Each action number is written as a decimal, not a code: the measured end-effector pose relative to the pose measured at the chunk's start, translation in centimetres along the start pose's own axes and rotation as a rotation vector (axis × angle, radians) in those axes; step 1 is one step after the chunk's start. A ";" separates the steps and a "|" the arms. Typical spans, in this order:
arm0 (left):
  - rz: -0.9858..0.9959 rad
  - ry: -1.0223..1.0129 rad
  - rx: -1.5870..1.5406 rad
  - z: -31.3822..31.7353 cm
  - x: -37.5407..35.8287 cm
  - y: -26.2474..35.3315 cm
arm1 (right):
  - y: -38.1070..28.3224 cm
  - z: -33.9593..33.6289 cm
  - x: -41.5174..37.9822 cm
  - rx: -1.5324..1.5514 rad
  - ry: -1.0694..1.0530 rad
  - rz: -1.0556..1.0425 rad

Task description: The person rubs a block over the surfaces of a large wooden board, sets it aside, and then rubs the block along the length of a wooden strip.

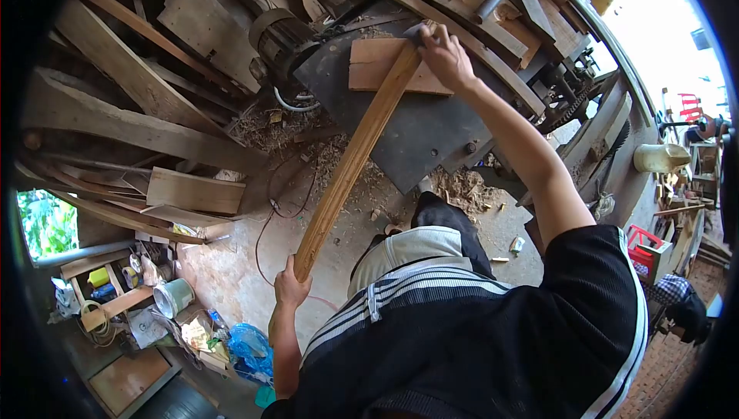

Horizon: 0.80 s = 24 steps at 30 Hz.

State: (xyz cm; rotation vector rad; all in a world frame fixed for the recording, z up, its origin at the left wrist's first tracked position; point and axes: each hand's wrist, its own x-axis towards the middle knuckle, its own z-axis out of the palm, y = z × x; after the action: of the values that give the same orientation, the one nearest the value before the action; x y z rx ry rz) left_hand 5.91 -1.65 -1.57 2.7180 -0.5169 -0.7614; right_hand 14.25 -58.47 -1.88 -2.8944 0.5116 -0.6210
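A long curved wooden slat [350,161] runs from my left hand [291,286] up to my right hand [443,55]. The left hand grips its near end. My right hand presses on its far end over the dark metal machine table [416,130]. A flat wooden board [373,65] lies on that table under the slat's far end. Sawdust and shavings lie around the machine's base.
Planks and curved wood pieces [131,72] are stacked to the left and behind the machine. An electric motor [281,38] sits beside the table. A tin can [173,297], a blue bag [248,348] and clutter lie on the floor at lower left. A red crate [645,246] stands at right.
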 end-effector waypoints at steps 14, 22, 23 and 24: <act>0.002 -0.013 -0.046 -0.2 -0.3 1.0 | 2.5 0.6 1.2 -0.055 0.040 0.043; -0.023 -0.058 -0.088 -0.2 -0.3 1.0 | -1.8 0.8 -5.2 -0.376 -0.065 -0.462; -0.036 -0.062 -0.075 -0.2 -0.2 1.0 | 0.8 2.2 -2.6 -0.440 -0.079 -0.218; -0.050 -0.059 -0.063 -0.2 -0.1 1.1 | 2.4 1.3 -0.3 -0.202 -0.104 -0.023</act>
State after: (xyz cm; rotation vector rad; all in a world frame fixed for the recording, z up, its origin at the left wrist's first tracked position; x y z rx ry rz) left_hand 5.66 -2.56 -1.04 2.6666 -0.4318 -0.8583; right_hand 13.80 -60.53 -3.62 -3.1060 0.5569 -0.4412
